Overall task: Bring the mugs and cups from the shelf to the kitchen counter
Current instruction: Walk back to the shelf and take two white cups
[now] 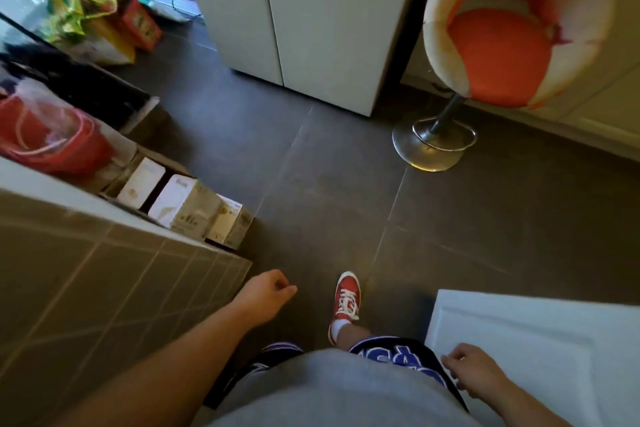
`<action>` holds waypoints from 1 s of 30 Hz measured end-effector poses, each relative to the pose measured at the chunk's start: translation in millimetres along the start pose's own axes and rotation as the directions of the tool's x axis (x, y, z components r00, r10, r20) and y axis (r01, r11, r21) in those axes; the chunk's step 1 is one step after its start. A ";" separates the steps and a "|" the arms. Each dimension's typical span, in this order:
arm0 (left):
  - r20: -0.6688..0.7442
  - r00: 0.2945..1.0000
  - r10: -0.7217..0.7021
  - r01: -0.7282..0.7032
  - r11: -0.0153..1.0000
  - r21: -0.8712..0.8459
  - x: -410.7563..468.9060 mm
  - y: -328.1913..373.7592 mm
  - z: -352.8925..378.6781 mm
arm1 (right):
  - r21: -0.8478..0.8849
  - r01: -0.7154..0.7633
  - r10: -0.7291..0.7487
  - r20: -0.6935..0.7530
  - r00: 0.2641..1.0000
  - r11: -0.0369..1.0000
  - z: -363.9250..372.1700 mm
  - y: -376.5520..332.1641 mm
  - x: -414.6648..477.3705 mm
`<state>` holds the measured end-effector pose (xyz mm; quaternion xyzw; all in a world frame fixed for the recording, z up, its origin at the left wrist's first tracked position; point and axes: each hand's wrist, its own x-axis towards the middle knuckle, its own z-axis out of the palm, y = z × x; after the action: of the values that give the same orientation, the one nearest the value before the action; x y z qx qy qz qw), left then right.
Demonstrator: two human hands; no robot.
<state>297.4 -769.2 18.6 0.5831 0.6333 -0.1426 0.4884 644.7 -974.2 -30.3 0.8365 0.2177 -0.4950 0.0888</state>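
Left hand (266,291): it hangs over the floor (329,166) with the fingers loosely curled and holds nothing; it is just beside the corner of the tiled surface (86,288).
Right hand (471,371): the fingers are loosely bent and hold nothing; it is above the near left edge of a white panel (536,329), and I cannot tell if it touches the panel.
Mugs and cups: I cannot tell where they are from this view.
Floor: dark grey tiles with thin pale joints.
Shoe (348,295): red with white laces, on the floor between the two hands, the toe pointing forward.
Clothes: a grey shirt (329,392) and dark shorts (398,354) with blue letters, at the bottom edge of the view.
Boxes (180,204): a row of pale cartons on the floor, against the far edge of the tiled surface.
Red bag (45,139): it is at the left edge, behind the boxes, and it is blurred.
Coloured bags (104,10): red, yellow and green, in the far left corner of the floor.
Cabinet (311,10): white, with two plain doors, standing on the far side of the floor.
Stool (502,55): an orange and cream seat on a chrome foot (433,146), to the right of the cabinet.
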 end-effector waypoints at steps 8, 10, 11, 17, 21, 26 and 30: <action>-0.028 0.981 -0.191 0.188 0.979 -0.077 35.9 0.3 -56.2 | -0.098 0.274 -0.269 0.063 0.961 0.957 -116.0 -180.6 55.4; -0.031 0.967 -0.252 0.247 0.962 -0.114 43.2 -6.9 -69.6 | -0.147 0.346 -0.339 0.067 0.938 0.927 -132.2 -233.1 68.8; -0.028 0.961 -0.277 0.271 0.953 -0.135 47.5 -10.4 -76.7 | -0.163 0.376 -0.371 0.058 0.927 0.912 -138.6 -259.0 75.7; -0.007 0.920 -0.391 0.378 0.895 -0.238 94.4 -17.7 -118.4 | -0.227 0.486 -0.489 0.048 0.871 0.844 -162.2 -398.0 113.7; -0.001 0.912 -0.410 0.395 0.880 -0.265 141.3 -4.2 -160.0 | -0.274 0.477 -0.483 0.049 0.874 0.835 -188.5 -457.5 131.3; -0.063 0.932 -0.357 0.329 0.905 -0.270 196.7 37.0 -234.2 | -0.292 0.421 -0.433 0.025 0.901 0.859 -237.3 -504.0 146.6; -0.128 0.942 -0.311 0.266 0.922 -0.281 244.9 81.9 -299.1 | -0.295 0.347 -0.364 -0.002 0.931 0.890 -271.9 -528.7 165.4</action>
<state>272.5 -375.2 2.5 0.4241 0.7651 -0.0787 0.4781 689.0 -359.3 -3.8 0.7742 0.4398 -0.4412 0.1119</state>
